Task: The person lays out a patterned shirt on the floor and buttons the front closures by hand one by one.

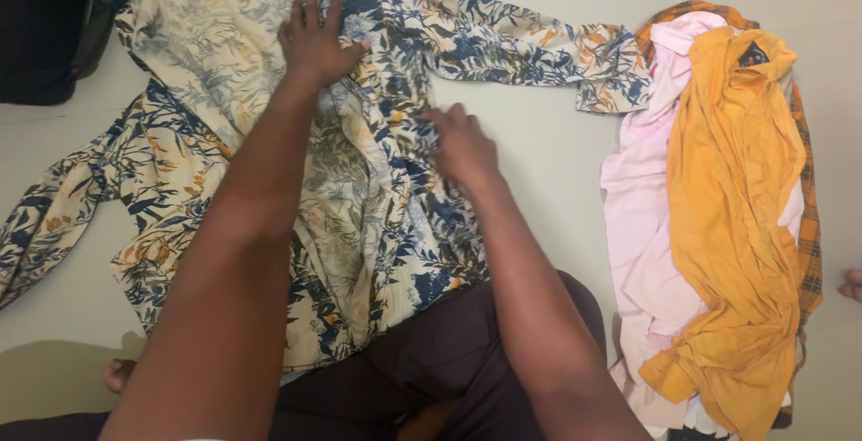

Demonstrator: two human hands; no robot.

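Observation:
A cream shirt with a blue and orange leaf print [359, 189] lies spread on a pale floor, sleeves stretched out to both sides. My left hand [314, 41] rests flat on the upper chest of the shirt, fingers apart. My right hand [462, 145] presses on the shirt's right side edge, fingers curled down onto the cloth. Whether it pinches the fabric is unclear. Both forearms reach forward over the shirt's lower part.
A pile of clothes lies at the right: an orange garment [732, 207] on top of a pink one [633, 216], with an orange checked cloth [810, 225] under them. A dark bag [45, 28] sits at the top left. My dark-trousered legs [449, 360] are folded below.

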